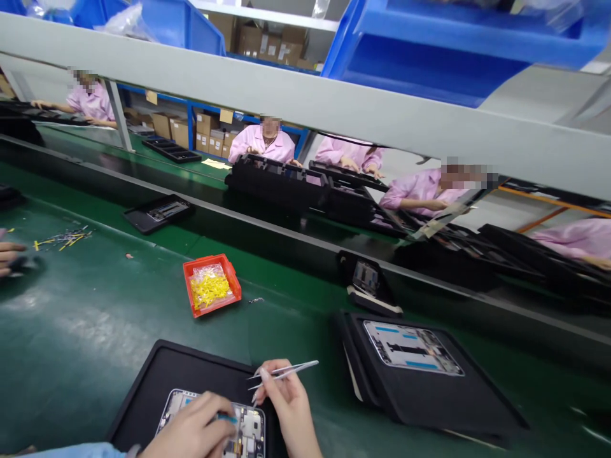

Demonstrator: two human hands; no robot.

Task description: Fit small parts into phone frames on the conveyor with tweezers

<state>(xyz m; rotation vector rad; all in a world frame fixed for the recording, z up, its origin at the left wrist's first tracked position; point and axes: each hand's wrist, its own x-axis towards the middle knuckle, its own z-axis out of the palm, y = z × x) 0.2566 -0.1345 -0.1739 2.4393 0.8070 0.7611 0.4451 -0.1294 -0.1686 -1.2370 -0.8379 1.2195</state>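
Observation:
My left hand (198,429) rests with curled fingers on an opened phone body (251,429) that lies in a black tray (162,381) at the bottom of the view; a small blue piece (228,418) shows at its fingertips. My right hand (289,404) is closed round silver tweezers (286,370), whose tips point up and right, away from the phone. A small orange tray (198,267) with yellow parts (209,289) sits on the green mat beyond.
To the right a stack of black trays (429,394) carries another phone frame (411,346). Farther back are a black holder (370,286), a tray (157,213) and loose yellow bits (62,240). Another person's hand (9,254) shows at left. People in pink work across the belt.

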